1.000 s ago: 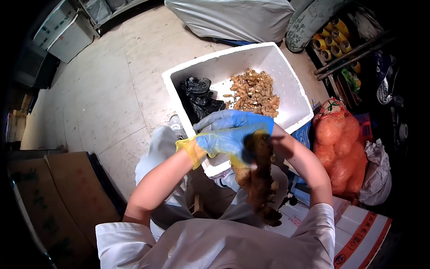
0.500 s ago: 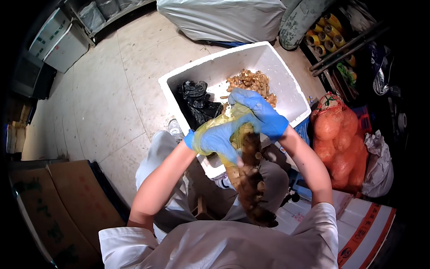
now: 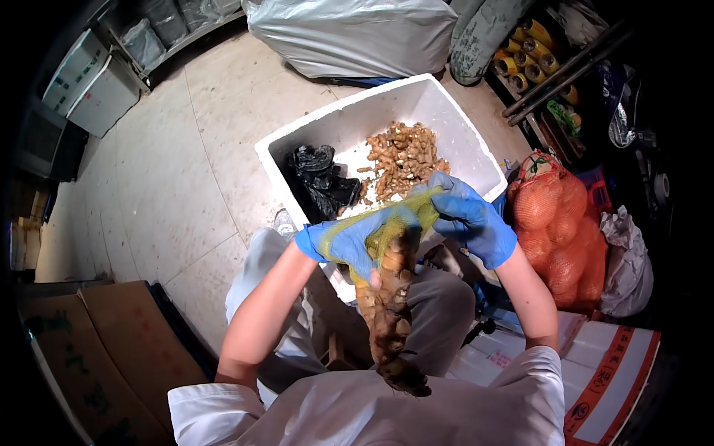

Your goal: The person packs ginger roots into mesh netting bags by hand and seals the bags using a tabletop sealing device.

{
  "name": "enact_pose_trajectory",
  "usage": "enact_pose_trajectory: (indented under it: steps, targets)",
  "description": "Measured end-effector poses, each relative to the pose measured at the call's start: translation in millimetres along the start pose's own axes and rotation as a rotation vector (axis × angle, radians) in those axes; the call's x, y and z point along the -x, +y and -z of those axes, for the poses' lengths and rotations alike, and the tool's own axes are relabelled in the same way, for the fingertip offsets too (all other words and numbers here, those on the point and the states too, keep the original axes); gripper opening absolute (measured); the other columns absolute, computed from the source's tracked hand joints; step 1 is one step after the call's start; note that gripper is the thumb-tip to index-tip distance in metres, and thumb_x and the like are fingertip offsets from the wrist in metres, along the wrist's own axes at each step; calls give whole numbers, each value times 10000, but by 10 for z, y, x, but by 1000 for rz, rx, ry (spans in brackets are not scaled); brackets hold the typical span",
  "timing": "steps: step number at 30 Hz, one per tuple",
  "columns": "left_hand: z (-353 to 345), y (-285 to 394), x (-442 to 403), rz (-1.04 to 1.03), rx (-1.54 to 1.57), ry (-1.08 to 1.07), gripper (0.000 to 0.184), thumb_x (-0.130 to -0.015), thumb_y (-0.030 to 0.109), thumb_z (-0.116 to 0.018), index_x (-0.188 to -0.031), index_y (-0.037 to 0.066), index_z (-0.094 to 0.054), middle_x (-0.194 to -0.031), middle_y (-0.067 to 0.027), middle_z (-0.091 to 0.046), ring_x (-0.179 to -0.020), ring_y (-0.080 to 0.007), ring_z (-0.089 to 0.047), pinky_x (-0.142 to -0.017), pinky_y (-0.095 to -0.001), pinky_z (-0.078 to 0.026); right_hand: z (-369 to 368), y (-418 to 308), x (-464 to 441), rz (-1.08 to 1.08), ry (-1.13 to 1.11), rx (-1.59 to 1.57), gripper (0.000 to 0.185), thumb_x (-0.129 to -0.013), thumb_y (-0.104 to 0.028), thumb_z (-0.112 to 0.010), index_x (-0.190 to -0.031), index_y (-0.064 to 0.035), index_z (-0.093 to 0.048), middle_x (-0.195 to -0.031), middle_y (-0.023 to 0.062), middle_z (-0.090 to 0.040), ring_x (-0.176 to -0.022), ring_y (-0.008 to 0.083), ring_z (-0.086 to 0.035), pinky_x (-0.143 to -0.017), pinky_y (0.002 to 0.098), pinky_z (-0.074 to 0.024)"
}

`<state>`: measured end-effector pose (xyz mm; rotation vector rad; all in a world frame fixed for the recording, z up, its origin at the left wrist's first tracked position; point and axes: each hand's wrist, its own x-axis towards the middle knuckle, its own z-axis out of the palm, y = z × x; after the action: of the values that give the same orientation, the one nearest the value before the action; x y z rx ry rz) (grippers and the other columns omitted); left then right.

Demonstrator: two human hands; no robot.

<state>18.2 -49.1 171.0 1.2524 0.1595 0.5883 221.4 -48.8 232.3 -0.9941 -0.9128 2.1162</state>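
My left hand (image 3: pixel 358 241) wears a blue glove, with a yellow mesh net (image 3: pixel 405 215) stretched over its fingers and palm. It grips the upper end of a long, knobbly piece of ginger (image 3: pixel 387 312), which hangs down over my lap. My right hand (image 3: pixel 476 223), gloved in blue too, pinches the net's far end and draws it out to the right. Beyond both hands, a white foam box (image 3: pixel 335 111) holds a pile of small ginger pieces (image 3: pixel 405 156) and a crumpled black plastic bag (image 3: pixel 320 178).
On the right are an orange mesh sack (image 3: pixel 554 230) of round produce and a white carton (image 3: pixel 602 379) with red print. Brown cardboard boxes (image 3: pixel 111 357) stand at the lower left. A covered bulky object (image 3: pixel 349 37) lies behind the foam box.
My right hand has moved right, away from my left hand, pulling the net's end taut. The ginger has shifted slightly left and lower in my left hand.
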Motion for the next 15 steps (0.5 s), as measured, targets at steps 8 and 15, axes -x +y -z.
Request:
enact_pose_trajectory:
  steps: [8, 15]
  targets:
    - [-34, 9, 35, 396, -7, -187, 937, -527, 11, -746, -1290, 19, -204, -1193, -97, -385, -1108, -137, -336, -878, -266, -342, 9, -99, -68, -65, -125, 221, 243, -750, -120, -568, -969, -45, -494, -823, 3, -510, -695, 43, -477, -582, 151, -386]
    - [-51, 31, -70, 86, -374, -88, 723, -579, 119, -735, -1181, 37, -343, -1022, -61, -450, -996, -114, -390, -851, -274, -331, -83, -404, 128, -126, -110, 755, 259, -727, -173, -628, -894, 14, -565, -813, 8, -561, -725, 45, -492, -653, 193, -406]
